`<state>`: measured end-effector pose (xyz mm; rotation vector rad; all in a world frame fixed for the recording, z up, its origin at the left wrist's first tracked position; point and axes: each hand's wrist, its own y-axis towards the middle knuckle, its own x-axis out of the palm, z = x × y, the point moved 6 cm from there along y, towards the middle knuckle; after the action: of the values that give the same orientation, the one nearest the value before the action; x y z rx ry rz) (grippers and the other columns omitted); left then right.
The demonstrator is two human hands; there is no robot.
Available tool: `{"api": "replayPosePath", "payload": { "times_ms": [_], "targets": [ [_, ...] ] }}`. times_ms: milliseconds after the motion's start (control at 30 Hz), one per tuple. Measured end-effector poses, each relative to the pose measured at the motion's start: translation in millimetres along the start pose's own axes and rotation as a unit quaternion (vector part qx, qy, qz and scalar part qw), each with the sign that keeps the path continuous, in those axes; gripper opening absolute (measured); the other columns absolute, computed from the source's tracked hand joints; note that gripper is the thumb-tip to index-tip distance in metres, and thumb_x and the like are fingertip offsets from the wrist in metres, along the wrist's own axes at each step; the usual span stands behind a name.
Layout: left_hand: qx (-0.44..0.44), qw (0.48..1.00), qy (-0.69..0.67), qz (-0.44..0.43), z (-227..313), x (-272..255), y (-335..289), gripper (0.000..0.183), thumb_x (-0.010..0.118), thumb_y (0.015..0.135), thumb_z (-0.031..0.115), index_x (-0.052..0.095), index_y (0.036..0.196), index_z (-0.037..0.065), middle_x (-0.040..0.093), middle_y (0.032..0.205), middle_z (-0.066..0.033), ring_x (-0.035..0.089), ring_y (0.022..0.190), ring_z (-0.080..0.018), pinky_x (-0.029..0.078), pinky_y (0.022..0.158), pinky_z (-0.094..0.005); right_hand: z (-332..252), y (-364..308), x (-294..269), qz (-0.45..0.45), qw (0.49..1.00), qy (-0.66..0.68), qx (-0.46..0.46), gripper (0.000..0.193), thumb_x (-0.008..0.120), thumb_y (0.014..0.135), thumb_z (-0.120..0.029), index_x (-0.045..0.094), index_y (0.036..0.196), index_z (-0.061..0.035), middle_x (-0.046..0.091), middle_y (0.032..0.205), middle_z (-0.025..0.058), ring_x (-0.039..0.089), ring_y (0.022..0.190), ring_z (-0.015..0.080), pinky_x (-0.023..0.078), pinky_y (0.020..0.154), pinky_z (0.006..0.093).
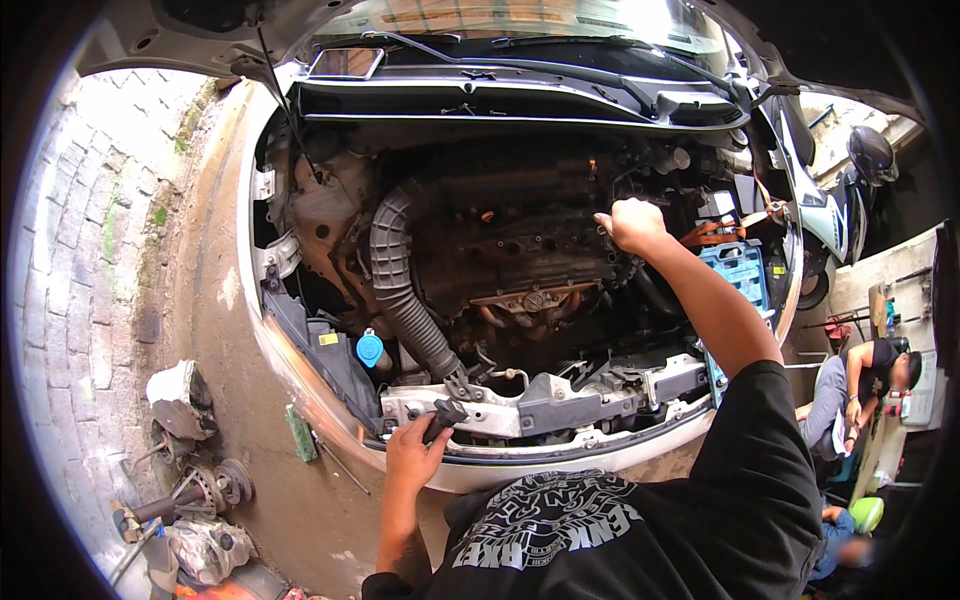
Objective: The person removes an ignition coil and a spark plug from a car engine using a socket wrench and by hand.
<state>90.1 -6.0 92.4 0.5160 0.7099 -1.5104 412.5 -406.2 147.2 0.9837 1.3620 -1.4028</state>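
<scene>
An open engine bay lies in front of me, with the dark engine (520, 235) in its middle. Near the front edge, my left hand (412, 458) is closed around a black blocky part (444, 417), held above the front crossmember (480, 415). My right arm reaches across to the far right side of the engine. There my right hand (636, 226) is closed in a fist with the thumb toward the left; what it grips is hidden. A grey ribbed air hose (390, 260) curves down the engine's left side.
A blue tool case (738, 270) rests at the bay's right. The washer reservoir has a blue cap (369, 347). A flat dark-screened device (345, 64) lies below the windscreen. Left on the ground are a strut (180, 500) and a stone block (182, 400). Two people sit at right.
</scene>
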Motion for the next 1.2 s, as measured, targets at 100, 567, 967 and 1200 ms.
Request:
{"api": "replayPosePath", "payload": {
  "times_ms": [100, 567, 967, 1200],
  "targets": [
    [0.024, 1.0, -0.001, 0.019, 3.5, -2.0, -0.7, 0.038, 0.079, 0.086, 0.032, 0.072, 0.107, 0.002, 0.072, 0.089, -0.0196, 0.068, 0.082, -0.0405, 0.053, 0.075, -0.0471, -2.8, -2.1, -0.1, 0.026, 0.99, -0.048, -0.129, 0.028, 0.065, 0.095, -0.03, 0.072, 0.094, -0.0028, 0.073, 0.1, 0.0201, 0.07, 0.099, 0.038, 0.056, 0.085, 0.0474],
    [0.002, 1.0, 0.006, 0.005, -3.3, 4.2, -2.7, 0.038, 0.08, 0.085, 0.031, 0.072, 0.108, 0.002, 0.073, 0.092, -0.0187, 0.069, 0.085, -0.0396, 0.053, 0.077, -0.0465, -4.4, -11.5, -3.8, 0.084, 0.965, -0.011, -0.247, 0.03, 0.068, 0.093, -0.031, 0.071, 0.104, -0.0036, 0.073, 0.098, 0.0199, 0.07, 0.1, 0.0377, 0.056, 0.087, 0.047],
    [0.004, 1.0, 0.001, 0.002, -0.8, 3.5, -1.4, 0.038, 0.08, 0.085, 0.031, 0.072, 0.107, 0.002, 0.073, 0.089, -0.0187, 0.068, 0.082, -0.0395, 0.052, 0.074, -0.046, -7.3, -8.6, -6.7, 0.066, 0.988, 0.011, -0.139, 0.018, 0.075, 0.083, -0.019, 0.074, 0.096, -0.0055, 0.074, 0.096, 0.0207, 0.072, 0.095, 0.0379, 0.057, 0.086, 0.0485],
    [0.033, 0.999, -0.013, 0.02, 5.9, 1.8, 0.5, 0.038, 0.079, 0.085, 0.031, 0.072, 0.107, 0.001, 0.072, 0.087, -0.0196, 0.068, 0.081, -0.0398, 0.052, 0.074, -0.0464, 4.2, -7.0, 2.9, 0.137, 0.966, -0.036, -0.216, 0.021, 0.074, 0.087, -0.026, 0.076, 0.088, -0.0049, 0.075, 0.094, 0.0209, 0.073, 0.094, 0.0372, 0.058, 0.084, 0.0471]
  ]
}}
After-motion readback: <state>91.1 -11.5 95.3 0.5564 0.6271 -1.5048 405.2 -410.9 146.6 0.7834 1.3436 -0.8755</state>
